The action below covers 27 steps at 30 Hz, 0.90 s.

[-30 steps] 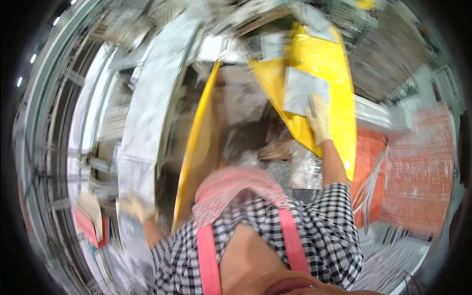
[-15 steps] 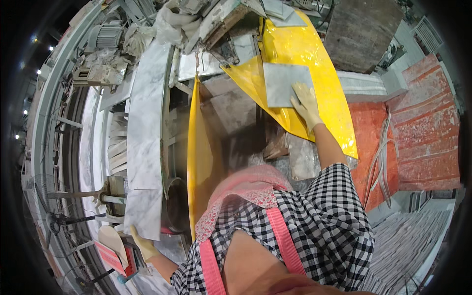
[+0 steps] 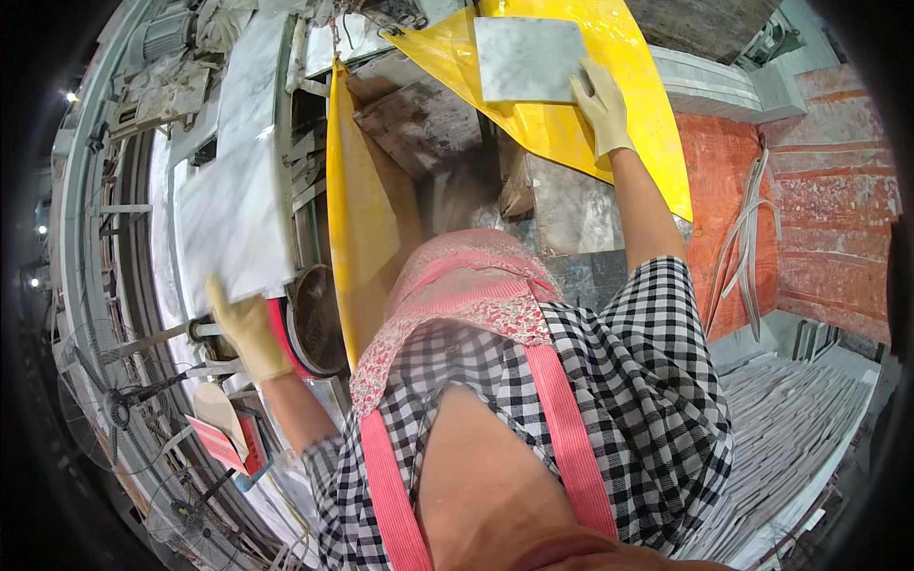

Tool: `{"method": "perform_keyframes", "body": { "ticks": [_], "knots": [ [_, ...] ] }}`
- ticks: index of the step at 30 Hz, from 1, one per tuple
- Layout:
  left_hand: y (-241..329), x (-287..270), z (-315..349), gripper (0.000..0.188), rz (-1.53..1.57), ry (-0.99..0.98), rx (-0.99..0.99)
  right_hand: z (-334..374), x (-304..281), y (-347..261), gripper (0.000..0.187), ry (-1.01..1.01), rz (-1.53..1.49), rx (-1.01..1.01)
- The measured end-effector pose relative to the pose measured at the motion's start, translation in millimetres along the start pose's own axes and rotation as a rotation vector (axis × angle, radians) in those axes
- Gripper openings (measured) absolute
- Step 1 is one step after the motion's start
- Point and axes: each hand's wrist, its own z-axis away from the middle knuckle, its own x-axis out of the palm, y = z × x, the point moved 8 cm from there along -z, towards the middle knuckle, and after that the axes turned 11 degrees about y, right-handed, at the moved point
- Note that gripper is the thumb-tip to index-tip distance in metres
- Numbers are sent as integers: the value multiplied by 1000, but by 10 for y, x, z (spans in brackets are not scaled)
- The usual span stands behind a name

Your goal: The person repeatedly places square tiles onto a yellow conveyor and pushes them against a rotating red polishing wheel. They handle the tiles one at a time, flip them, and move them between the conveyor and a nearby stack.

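My left hand (image 3: 248, 331), in a pale yellow glove, grips the near edge of a white, grey-veined marble tile (image 3: 238, 224). That tile is blurred by motion and slightly tilted over a row of similar marble pieces (image 3: 252, 71); the fingers beneath it are hidden. To the right, a square pale grey tile (image 3: 528, 59) lies flat on a shiny yellow sheet (image 3: 657, 133). My gloved right hand (image 3: 606, 109) lies at this tile's right edge, fingers stretched out and thumb against the tile.
An upright yellow sheet (image 3: 362, 209) hangs between the two sides. Dusty slabs (image 3: 576, 205) lie below the right-hand sheet. Beyond are a red tarp (image 3: 728, 257) with loose straps and stacked thin slabs (image 3: 790, 447). Fans (image 3: 114, 409) and a motor (image 3: 169, 36) stand at left.
My left hand has moved forward, and the marble tile at it has shifted and lifted. My right hand has slid from the square tile's face to its right edge. The view has tipped nearer.
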Motion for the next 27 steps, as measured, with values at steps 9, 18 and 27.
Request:
{"method": "perform_keyframes", "body": {
  "ticks": [9, 18, 27],
  "knots": [
    [1208, 3851, 468, 49, 1259, -533, -1024, -143, 66, 185, 45, 65, -138, 175],
    [1748, 5033, 1222, 37, 1263, -635, -1351, -314, 275, 351, 61, -51, -249, 384],
    [1682, 4562, 1220, 50, 753, -1074, -1444, -187, 499, 82, 65, -275, 237, 185]
  ]
}}
